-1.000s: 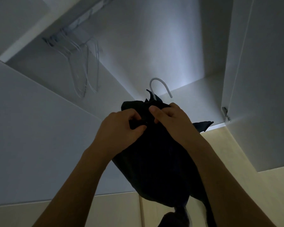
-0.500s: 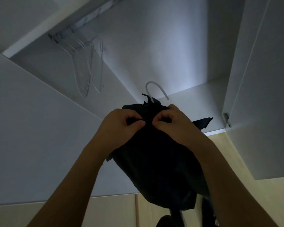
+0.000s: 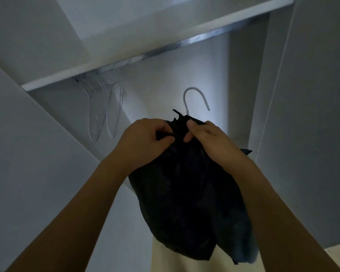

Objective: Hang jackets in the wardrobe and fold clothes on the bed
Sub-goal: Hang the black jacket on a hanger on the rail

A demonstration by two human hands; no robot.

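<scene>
Hands (image 3: 145, 142) (image 3: 210, 142) still pinching dark jacket (image 3: 188, 193) collar, hanger hook (image 3: 194, 95) now nearer rail (image 3: 185, 43).

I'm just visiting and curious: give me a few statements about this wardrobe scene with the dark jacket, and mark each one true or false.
1. Both hands grip the dark fabric jacket near its collar. True: the left hand and the right hand both pinch it.
2. The white curved hanger hook is already over the metal wardrobe rail. False: it is below the rail, not on it.
3. Empty thin wire hangers hang on the rail to the left. True.
4. The jacket is bright red. False: it looks black or very dark.
</scene>
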